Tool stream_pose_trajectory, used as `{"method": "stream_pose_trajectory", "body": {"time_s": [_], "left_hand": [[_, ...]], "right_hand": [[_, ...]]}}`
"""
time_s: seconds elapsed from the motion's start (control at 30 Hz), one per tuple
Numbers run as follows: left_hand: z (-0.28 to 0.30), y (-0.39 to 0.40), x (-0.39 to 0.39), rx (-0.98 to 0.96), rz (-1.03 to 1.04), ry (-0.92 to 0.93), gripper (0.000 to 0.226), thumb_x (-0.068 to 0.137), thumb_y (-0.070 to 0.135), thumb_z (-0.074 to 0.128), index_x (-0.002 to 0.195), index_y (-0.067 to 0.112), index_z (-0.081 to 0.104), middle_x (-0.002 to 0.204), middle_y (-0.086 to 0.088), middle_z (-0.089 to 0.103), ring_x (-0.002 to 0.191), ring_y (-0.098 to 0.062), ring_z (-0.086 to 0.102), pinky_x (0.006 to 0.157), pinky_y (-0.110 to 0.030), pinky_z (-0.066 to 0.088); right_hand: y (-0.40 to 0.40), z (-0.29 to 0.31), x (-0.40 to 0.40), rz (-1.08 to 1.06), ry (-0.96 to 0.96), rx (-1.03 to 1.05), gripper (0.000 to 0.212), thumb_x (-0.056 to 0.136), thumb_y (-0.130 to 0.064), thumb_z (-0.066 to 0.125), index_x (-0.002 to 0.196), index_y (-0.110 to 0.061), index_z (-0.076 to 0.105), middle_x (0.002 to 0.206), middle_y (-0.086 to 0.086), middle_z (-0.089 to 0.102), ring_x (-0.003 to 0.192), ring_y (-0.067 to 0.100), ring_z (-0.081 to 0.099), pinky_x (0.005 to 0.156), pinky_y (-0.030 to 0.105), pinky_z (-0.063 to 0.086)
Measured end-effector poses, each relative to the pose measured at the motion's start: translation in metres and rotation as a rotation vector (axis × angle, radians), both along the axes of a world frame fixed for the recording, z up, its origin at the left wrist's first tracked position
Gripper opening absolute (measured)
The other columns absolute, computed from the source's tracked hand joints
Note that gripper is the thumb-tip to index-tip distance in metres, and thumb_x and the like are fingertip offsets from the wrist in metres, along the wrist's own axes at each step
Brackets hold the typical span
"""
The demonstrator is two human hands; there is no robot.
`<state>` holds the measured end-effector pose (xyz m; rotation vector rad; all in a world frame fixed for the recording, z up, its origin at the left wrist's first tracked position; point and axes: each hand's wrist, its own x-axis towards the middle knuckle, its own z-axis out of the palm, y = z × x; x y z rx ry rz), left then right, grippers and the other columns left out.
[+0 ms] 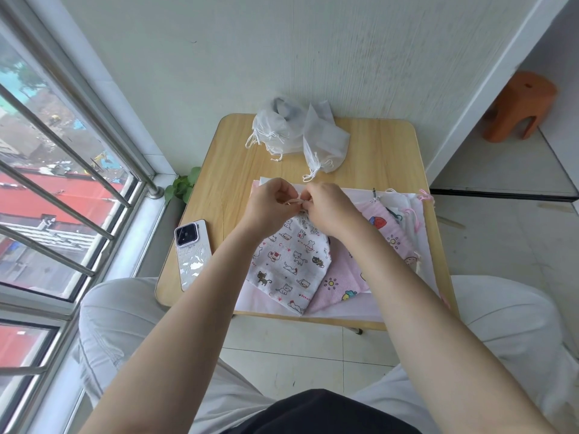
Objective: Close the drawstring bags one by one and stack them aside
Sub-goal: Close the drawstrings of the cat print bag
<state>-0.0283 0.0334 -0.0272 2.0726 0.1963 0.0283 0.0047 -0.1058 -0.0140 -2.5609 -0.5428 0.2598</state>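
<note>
A white cloth drawstring bag printed with cats [291, 264] lies on the small wooden table [376, 151], its gathered mouth pointing away from me. My left hand [271, 203] and my right hand [329, 208] meet just above that mouth, and both pinch its pale drawstring [296, 201] between fingertips. Under and to the right of it lie pink printed bags [336, 277] with pink cords [413, 219], spread over a white sheet. At the table's far side sits a heap of closed white bags [275, 130], with one more white bag [324, 142] beside it.
A phone [192, 253] in a white case lies face down at the table's left edge. A window with metal bars [62, 170] runs along the left, with a small green plant [183, 186] by its sill. An orange stool [520, 106] stands far right.
</note>
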Motion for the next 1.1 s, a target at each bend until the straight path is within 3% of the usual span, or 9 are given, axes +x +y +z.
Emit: {"method": "stream_pose_trajectory", "body": {"time_s": [0.13,0.23,0.33,0.43,0.6,0.73,0.87,1.03,1.1], "left_hand": [[-0.003,0.002,-0.003,0.151,-0.064,-0.102,0.020,0.082,0.003,0.067,0.092,0.013,0.053,0.079,0.011,0.057,0.070,0.004,0.052,0.066,-0.008,0.038],[-0.007,0.000,-0.004,0.263,-0.060,-0.236,0.017,0.081,-0.001,0.064,0.092,0.009,0.054,0.079,0.012,0.056,0.073,-0.003,0.051,0.071,-0.015,0.037],[-0.012,-0.001,-0.002,0.349,-0.011,-0.341,0.019,0.077,0.002,0.072,0.089,0.010,0.060,0.091,0.005,0.055,0.087,-0.018,0.052,0.079,-0.023,0.039],[-0.015,0.001,-0.001,0.379,0.049,-0.322,0.012,0.077,0.010,0.076,0.087,0.015,0.072,0.094,0.003,0.053,0.091,-0.022,0.053,0.078,-0.024,0.038],[-0.015,-0.002,-0.004,0.355,0.026,-0.263,0.016,0.079,0.022,0.072,0.095,0.022,0.078,0.094,0.003,0.056,0.093,-0.020,0.053,0.079,-0.020,0.038],[-0.014,-0.002,-0.002,0.387,0.080,-0.227,0.015,0.082,0.030,0.076,0.093,0.020,0.077,0.089,0.008,0.057,0.078,-0.009,0.054,0.062,-0.021,0.039],[-0.012,-0.003,0.000,0.365,0.096,-0.167,0.008,0.087,0.024,0.070,0.087,0.016,0.073,0.081,0.010,0.055,0.067,-0.005,0.050,0.058,-0.016,0.036],[-0.007,-0.002,0.005,-0.105,0.036,0.182,0.016,0.091,0.028,0.053,0.084,0.016,0.061,0.071,0.004,0.052,0.061,-0.014,0.044,0.055,-0.026,0.036],[-0.005,-0.002,0.005,-0.160,-0.007,0.244,0.018,0.095,0.029,0.050,0.083,0.018,0.059,0.071,0.002,0.047,0.058,-0.014,0.041,0.051,-0.025,0.033]], "right_hand": [[-0.005,-0.002,0.005,-0.050,0.313,0.213,0.012,0.098,-0.016,0.054,0.096,-0.011,0.065,0.091,0.003,0.062,0.085,0.018,0.057,0.078,0.032,0.045],[-0.008,-0.007,0.007,-0.090,0.602,0.518,0.017,0.097,-0.010,0.056,0.081,-0.008,0.060,0.066,0.002,0.051,0.061,0.013,0.046,0.059,0.024,0.038],[-0.010,-0.010,0.007,-0.215,0.812,0.761,0.014,0.097,-0.001,0.053,0.084,-0.005,0.058,0.066,0.005,0.047,0.056,0.012,0.041,0.051,0.021,0.033],[-0.010,-0.015,0.007,-0.306,0.909,0.898,0.017,0.097,0.001,0.051,0.081,-0.005,0.057,0.066,0.006,0.047,0.056,0.013,0.042,0.049,0.021,0.034],[-0.009,-0.020,0.009,-0.402,0.915,0.995,0.016,0.095,0.000,0.055,0.081,-0.003,0.061,0.067,0.006,0.051,0.056,0.013,0.044,0.050,0.021,0.035],[-0.009,-0.021,0.009,-0.382,0.905,1.002,0.010,0.092,0.000,0.060,0.082,-0.002,0.063,0.066,0.006,0.053,0.054,0.011,0.048,0.048,0.020,0.039],[-0.014,-0.021,0.013,-0.366,0.866,0.992,0.009,0.088,0.007,0.061,0.090,0.001,0.066,0.069,0.008,0.060,0.058,0.012,0.054,0.056,0.021,0.046],[-0.018,-0.023,0.015,-0.405,0.647,0.867,0.002,0.086,-0.003,0.070,0.087,-0.002,0.068,0.073,0.009,0.064,0.061,0.014,0.057,0.056,0.022,0.049],[-0.019,-0.027,0.016,-0.409,0.565,0.796,0.006,0.085,-0.010,0.073,0.085,-0.007,0.068,0.074,0.008,0.066,0.061,0.014,0.058,0.055,0.023,0.048]]}}
